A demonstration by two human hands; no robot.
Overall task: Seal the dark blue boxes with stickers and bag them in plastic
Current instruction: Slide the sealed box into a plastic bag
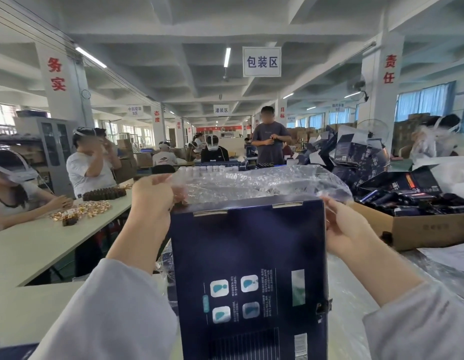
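Observation:
A tall dark blue box [249, 255] stands upright in front of me, its printed face with four small pictures towards the camera. Two clear sticker tabs sit on its top edge. A clear plastic bag [264, 181] is spread open over the top of the box. My left hand [151, 197] pinches the bag's left edge at the box's upper left corner. My right hand [347, 227] pinches the bag's right edge at the upper right corner.
A cardboard carton [428, 227] of dark bottles sits at the right, with a heap of flat dark blue boxes [355, 154] behind it. Plastic sheets [355, 294] cover the table at the right. People work at a long white table [44, 245] at the left.

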